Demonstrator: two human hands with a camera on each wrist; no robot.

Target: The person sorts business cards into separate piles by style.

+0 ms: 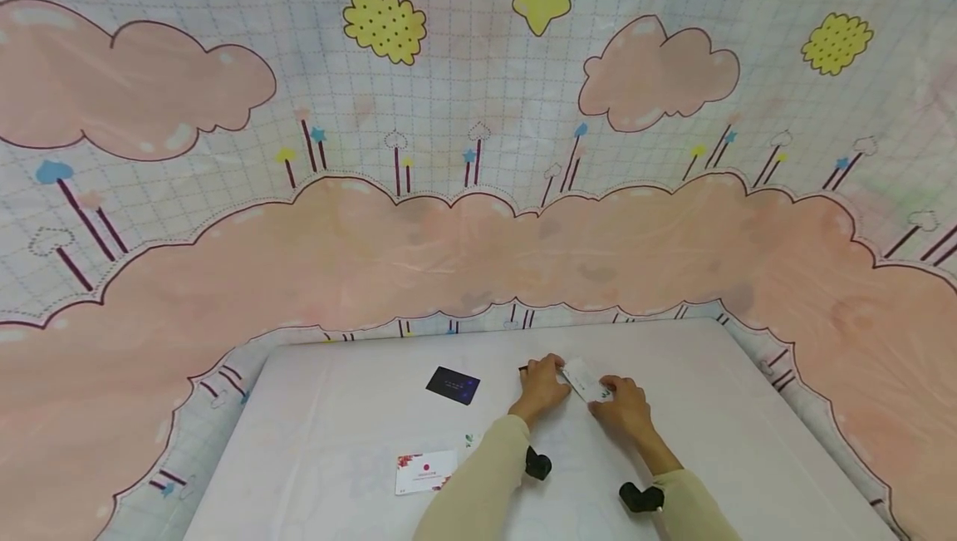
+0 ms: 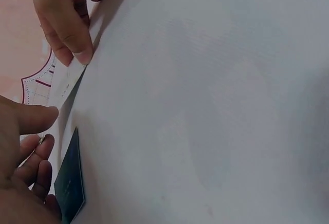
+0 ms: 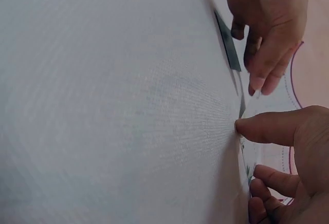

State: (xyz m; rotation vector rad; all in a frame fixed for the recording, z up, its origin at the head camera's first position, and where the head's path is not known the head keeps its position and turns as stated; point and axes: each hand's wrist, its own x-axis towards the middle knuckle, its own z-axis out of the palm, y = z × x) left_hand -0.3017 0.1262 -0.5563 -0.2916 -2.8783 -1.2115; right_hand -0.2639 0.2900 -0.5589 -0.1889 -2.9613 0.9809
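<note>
A white card (image 1: 585, 381) with a small green print is held between the two hands over the far part of the table. My left hand (image 1: 544, 387) pinches its left end between thumb and fingers. At the other end my right hand (image 1: 624, 410) grips it, thumb (image 3: 267, 126) on the near edge and fingers behind. In the left wrist view the card (image 2: 69, 85) looks tilted, one edge slightly off the table. A dark card (image 2: 72, 180) lies beside the left hand, mostly hidden by it in the head view.
A dark blue card (image 1: 453, 386) lies left of the hands. Nearer stands out a white card with red flowers (image 1: 425, 472), partly behind the left sleeve (image 1: 478, 483). A green print (image 1: 468, 440) shows by that sleeve. Patterned cloth (image 1: 478, 254) hangs behind the white table (image 1: 314, 441).
</note>
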